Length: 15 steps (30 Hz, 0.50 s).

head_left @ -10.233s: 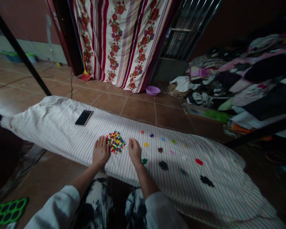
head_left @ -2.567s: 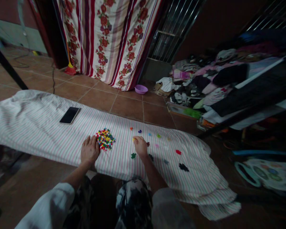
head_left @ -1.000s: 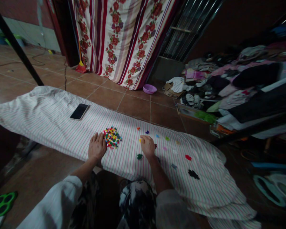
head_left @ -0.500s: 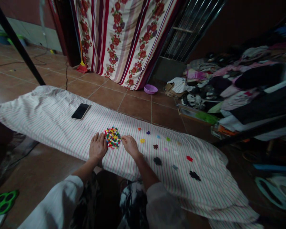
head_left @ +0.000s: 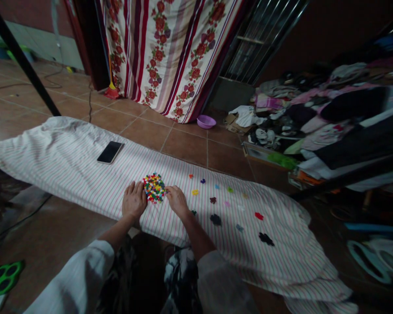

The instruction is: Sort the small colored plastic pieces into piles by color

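Looks like the picking-out stage of a colour sort. Got the mixed pile [head_left: 154, 188] roughly midway between near and far edges of the striped cloth [head_left: 68, 148], with the left hand [head_left: 134, 201] flat and open at its left side and the right hand [head_left: 177, 199] curled in at its right. Can't tell if gripping a piece there. Next up, probably need to pinch one and match it toward the cloth's right end, say with the red pieces [head_left: 259, 216]. Can't see much of the dark green pieces [head_left: 194, 213] past the right wrist, and barely make out the white pieces [head_left: 241, 208].
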Each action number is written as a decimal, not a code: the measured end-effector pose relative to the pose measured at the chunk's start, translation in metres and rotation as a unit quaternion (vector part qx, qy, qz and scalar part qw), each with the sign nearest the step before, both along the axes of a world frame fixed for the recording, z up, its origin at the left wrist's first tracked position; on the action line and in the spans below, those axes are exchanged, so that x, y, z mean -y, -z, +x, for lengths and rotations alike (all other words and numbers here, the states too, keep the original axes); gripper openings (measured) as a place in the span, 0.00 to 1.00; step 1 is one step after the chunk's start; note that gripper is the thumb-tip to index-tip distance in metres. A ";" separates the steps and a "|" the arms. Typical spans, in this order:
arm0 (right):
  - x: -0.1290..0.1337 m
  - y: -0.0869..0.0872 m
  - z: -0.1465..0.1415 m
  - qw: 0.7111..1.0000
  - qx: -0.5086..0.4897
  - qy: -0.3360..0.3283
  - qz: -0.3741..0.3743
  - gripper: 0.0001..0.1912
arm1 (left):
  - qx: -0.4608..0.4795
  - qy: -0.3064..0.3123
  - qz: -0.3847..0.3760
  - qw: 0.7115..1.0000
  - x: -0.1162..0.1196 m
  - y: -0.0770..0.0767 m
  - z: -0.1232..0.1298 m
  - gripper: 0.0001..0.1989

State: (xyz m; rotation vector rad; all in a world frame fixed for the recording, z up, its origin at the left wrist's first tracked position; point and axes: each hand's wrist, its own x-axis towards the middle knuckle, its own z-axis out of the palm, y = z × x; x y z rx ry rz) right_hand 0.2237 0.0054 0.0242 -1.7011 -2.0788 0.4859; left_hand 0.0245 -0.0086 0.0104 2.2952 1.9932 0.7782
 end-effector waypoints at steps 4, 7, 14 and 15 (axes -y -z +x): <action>0.002 0.001 0.001 1.000 -0.018 0.003 0.002 0.19 | -0.009 -0.006 0.009 1.000 0.000 0.000 0.000 0.23; 0.004 -0.001 0.001 0.999 -0.038 0.016 0.006 0.20 | -0.017 -0.006 0.011 1.000 0.001 0.001 0.000 0.23; 0.007 -0.001 0.013 0.991 -0.113 0.067 0.009 0.13 | -0.011 0.000 0.018 1.000 0.002 0.000 -0.001 0.23; 0.008 0.001 0.018 0.988 -0.136 0.072 0.004 0.12 | -0.009 -0.002 0.017 1.000 0.002 0.000 -0.001 0.23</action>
